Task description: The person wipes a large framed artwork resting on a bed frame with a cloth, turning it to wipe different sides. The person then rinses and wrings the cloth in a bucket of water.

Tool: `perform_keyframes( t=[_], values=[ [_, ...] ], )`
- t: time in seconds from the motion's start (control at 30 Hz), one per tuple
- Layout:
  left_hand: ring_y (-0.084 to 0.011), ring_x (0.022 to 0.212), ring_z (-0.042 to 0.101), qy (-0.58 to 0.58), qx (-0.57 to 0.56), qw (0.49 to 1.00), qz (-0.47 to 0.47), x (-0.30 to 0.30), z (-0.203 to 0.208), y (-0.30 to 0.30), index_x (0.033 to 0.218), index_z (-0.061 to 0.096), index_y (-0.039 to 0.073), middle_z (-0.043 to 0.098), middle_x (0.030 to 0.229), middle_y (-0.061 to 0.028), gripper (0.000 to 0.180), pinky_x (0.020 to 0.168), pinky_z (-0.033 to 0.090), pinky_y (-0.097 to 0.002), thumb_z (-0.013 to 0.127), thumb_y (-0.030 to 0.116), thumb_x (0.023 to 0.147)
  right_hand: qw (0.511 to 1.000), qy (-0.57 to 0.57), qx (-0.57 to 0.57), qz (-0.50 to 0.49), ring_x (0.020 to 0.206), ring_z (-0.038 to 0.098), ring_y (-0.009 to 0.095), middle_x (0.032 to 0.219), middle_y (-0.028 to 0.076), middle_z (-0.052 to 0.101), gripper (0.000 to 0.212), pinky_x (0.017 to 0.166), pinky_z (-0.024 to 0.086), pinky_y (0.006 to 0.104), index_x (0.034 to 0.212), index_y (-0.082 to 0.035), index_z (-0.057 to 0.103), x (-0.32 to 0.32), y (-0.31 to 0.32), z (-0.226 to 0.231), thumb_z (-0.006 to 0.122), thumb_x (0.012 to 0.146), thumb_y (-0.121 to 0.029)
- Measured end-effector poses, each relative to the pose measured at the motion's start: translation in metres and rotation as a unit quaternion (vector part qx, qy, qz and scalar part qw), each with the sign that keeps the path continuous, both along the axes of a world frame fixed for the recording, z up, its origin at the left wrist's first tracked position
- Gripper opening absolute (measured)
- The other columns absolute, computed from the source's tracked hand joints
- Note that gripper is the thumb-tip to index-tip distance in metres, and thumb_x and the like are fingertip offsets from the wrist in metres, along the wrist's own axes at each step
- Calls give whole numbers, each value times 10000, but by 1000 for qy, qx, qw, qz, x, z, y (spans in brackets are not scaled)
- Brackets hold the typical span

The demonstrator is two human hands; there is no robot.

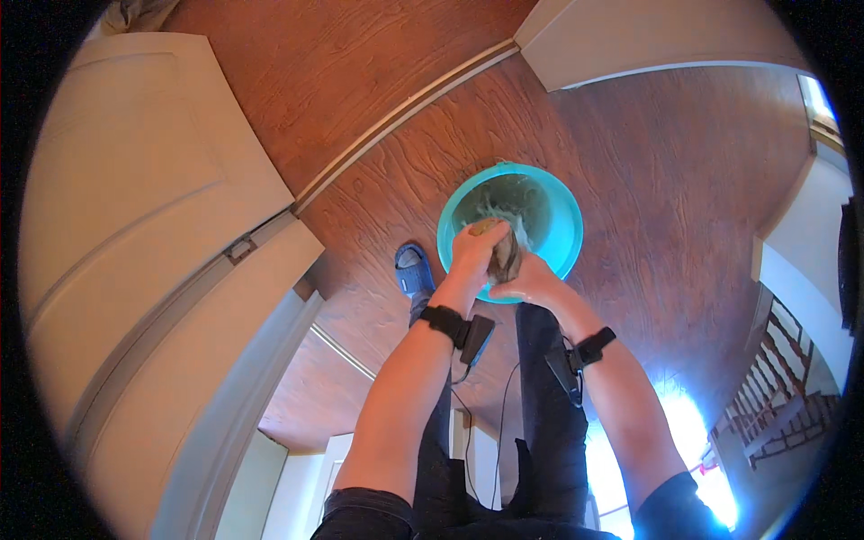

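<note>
Over a turquoise basin (574,229) on the floor, both of my hands grip a bunched, wet brownish cloth (506,259). My left hand (473,256) is closed round its upper left part. Lower down, on its right side, my right hand (535,281) is closed on the same cloth. Murky grey water (522,193) lies in the basin, with whitish streaks or splashes beside the cloth. Part of the cloth is hidden by my fingers.
A blue slipper (413,269) is on my foot left of the basin. Brown wood-grain floor (648,180) surrounds it, crossed by a pale threshold strip (409,106). An open cream door (135,171) stands left. Stair railings (776,378) are at right. Cables hang from my wrist straps.
</note>
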State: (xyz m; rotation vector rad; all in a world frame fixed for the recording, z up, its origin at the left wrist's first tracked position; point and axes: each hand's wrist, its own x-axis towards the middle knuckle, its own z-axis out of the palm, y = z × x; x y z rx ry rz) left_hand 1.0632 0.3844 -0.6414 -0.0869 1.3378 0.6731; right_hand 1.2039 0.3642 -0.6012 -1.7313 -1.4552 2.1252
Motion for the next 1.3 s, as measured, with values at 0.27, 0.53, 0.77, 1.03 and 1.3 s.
perform_keyframes(
  t=[0.27,0.53,0.77,1.03,1.3],
  values=[
    [-188,835,603,205,-25,975,77,46,-16,-25,1022,605,25,635,942,-59,249,724,503,-346,681,141,815,907,-359,186,119,916,609,366,923,147,589,371,751,502,491,1039,-40,508,-2,-26,-22,646,773,-259],
    [-139,896,566,118,126,976,-131,27,40,-73,1041,569,11,600,985,-79,413,753,467,-298,655,375,867,985,-164,17,40,953,633,306,1016,156,650,456,759,513,411,1102,-72,579,1,-18,49,745,737,-290],
    [-198,1072,544,-32,211,944,-253,-48,168,-34,1244,504,5,541,1197,-97,567,919,428,-329,717,321,825,825,342,-340,-294,861,629,210,1077,133,598,626,676,527,355,1224,-8,488,30,-12,239,770,725,-259],
    [-221,970,581,-458,395,751,-263,-9,358,23,923,567,55,592,955,-82,317,875,447,-385,775,225,754,637,674,-327,-182,822,625,278,975,147,605,710,646,536,358,1186,13,486,0,8,387,784,688,-396],
    [-118,801,575,-98,355,891,-266,17,356,-3,902,515,73,569,871,-15,180,712,461,-259,682,102,843,945,261,-136,-144,895,647,285,1038,175,641,667,728,526,380,1169,-56,564,44,-22,384,724,710,-513]
  ],
)
